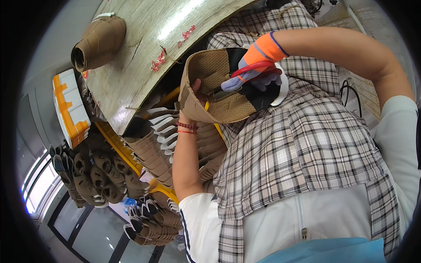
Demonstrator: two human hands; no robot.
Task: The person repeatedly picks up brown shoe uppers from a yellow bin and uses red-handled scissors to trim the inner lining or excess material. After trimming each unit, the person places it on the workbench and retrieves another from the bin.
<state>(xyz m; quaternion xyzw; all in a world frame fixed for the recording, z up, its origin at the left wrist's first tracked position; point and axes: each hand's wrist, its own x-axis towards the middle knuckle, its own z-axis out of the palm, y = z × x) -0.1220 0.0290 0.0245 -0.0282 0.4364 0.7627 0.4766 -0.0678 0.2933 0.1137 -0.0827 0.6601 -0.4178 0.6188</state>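
Note:
My left hand, bare and with red beaded bracelets at the wrist, grips the rim of a tan shoe upper. The upper is held open, showing its mesh lining, a black section and a white edge. My right hand, in an orange and pale purple glove, is closed on red-handled scissors. Their dark blades reach down into the upper, and the tips are hard to make out. Part of my left hand is hidden behind the upper's wall.
A wood-patterned table bears a finished-looking tan shoe upper and red thread scraps. Below its edge, stacked tan uppers fill a yellow crate. A white and orange box and hanging uppers are at left.

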